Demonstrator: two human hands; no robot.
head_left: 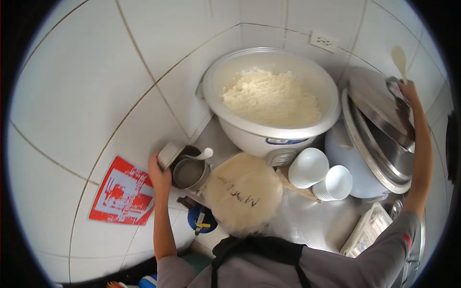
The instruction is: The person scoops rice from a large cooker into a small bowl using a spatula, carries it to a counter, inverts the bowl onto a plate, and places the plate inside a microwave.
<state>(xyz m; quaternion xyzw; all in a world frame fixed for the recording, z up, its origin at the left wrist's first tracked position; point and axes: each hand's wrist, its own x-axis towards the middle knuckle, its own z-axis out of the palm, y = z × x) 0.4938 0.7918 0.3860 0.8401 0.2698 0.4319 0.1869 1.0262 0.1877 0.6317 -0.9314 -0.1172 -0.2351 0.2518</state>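
Note:
At the left, my left hand (160, 174) is closed on a small metal container (169, 154), tilted beside a metal pot (188, 174) with a white spoon (205, 154) across it. My right hand (409, 91), far right, is closed round the handle of a pale rice paddle (399, 57), which points up. Just beside that hand is a large metal lid (377, 103), leaning tilted on the right-hand cooker (353, 163). The large white cooker (230, 117) at the centre stands uncovered, with white rice (273, 96) in it.
A round pale lid with handwriting (245, 192) lies at the front centre. Two stacks of white bowls (309, 168) (334, 183) stand right of it on the metal counter (305, 216). A white basket (367, 230) is at the front right. A red sign (122, 192) hangs on the left wall.

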